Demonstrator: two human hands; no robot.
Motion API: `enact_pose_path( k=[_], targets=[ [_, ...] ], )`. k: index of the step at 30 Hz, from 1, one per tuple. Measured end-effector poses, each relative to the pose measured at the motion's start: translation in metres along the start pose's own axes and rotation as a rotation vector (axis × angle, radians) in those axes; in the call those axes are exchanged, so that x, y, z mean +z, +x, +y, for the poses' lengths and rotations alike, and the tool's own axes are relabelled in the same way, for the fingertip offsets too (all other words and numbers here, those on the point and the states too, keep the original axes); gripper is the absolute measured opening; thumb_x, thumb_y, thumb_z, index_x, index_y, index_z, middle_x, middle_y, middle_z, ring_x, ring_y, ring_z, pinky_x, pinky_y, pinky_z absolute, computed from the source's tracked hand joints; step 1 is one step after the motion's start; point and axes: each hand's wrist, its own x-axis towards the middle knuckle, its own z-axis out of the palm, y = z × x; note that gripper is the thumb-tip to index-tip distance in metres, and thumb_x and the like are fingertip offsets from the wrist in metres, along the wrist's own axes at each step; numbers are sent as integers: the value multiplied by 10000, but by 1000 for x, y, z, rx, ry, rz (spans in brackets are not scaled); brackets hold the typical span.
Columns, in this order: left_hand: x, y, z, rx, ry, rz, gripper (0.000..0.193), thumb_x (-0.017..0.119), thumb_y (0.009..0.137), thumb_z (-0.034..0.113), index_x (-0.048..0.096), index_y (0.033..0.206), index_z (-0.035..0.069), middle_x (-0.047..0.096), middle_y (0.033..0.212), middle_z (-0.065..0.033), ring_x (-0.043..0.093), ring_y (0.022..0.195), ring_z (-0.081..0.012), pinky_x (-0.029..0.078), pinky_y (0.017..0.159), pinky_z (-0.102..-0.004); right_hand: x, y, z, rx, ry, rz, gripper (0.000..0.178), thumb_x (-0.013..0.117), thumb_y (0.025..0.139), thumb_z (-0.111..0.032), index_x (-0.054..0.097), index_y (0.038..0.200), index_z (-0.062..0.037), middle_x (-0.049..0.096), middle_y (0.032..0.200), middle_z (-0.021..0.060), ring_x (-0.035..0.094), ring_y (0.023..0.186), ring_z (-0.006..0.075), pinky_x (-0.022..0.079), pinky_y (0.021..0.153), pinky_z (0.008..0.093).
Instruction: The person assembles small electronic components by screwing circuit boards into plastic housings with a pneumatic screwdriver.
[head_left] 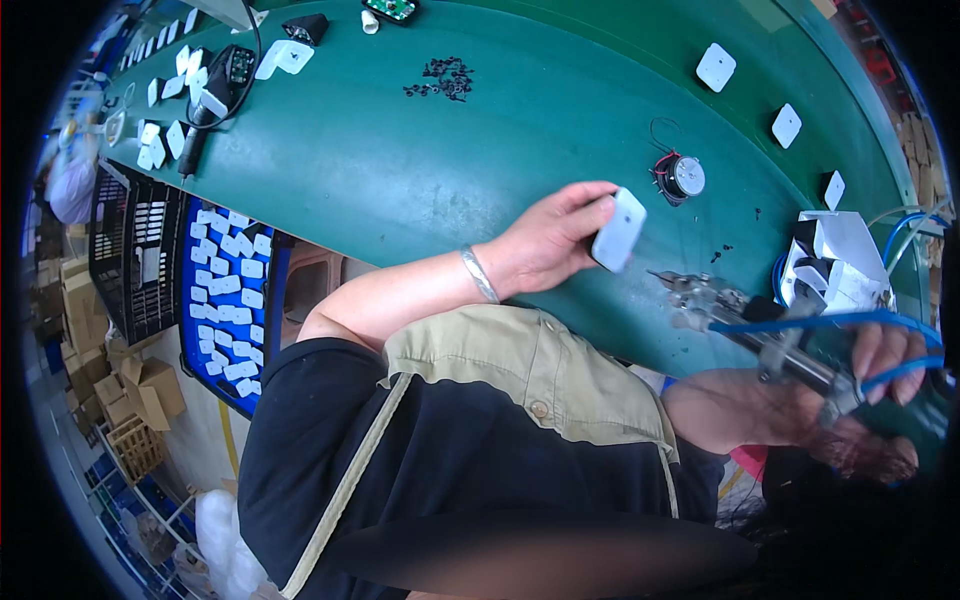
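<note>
Currently the left hand (545, 240) holds a white rounded casing (622, 228) between thumb and fingers, tilted above the tabletop (330, 160) near its front edge. The right hand (880, 350) is blurred beside a metal tool (802, 364) with blue tubing; whether its fingers grip it, I cannot tell. Beyond the casing lie a round silver-and-black part (687, 176) and a pile of black screws (445, 80).

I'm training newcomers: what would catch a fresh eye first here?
Probably the left hand, near the picture's middle, holding a white rounded-corner piece. Next, the blue tray at left, strewn with white pieces, and the pile of small black parts on the green table, toward the top.
</note>
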Motion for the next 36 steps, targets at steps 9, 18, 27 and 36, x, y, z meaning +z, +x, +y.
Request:
enact_pose_path(
  k=[9,18,27,36],
  targets=[
    [-1,-9,2,-70,207,4,391,455,905,237,345,1239,67,495,1132,-96,541,1008,-229,494,814,-351,14,3,9,-33,-45,203,500,775,585,-286,444,867,-40,475,753,7,485,625,99,397,577,206],
    [13,-1,-4,-165,159,-38,371,433,915,216,336,1218,25,518,1087,-117,587,928,-219,516,783,-347,17,6,13,-46,-26,159,496,759,576,-291,438,846,-28,493,771,-3,505,596,74,406,562,183],
    [12,-2,-7,-119,281,-68,406,432,916,244,309,1234,23,511,1098,-119,579,939,-207,516,767,-326,6,19,10,-13,-13,-219,486,510,871,-289,351,1207,24,521,1000,253,580,799,331,501,597,347],
    [12,-4,-7,-43,315,5,358,504,884,198,374,1161,12,544,978,-82,576,831,-130,530,657,-258,26,-1,23,0,-22,188,518,755,619,-320,445,925,-40,489,773,-15,485,595,68,385,563,189]
  ],
)
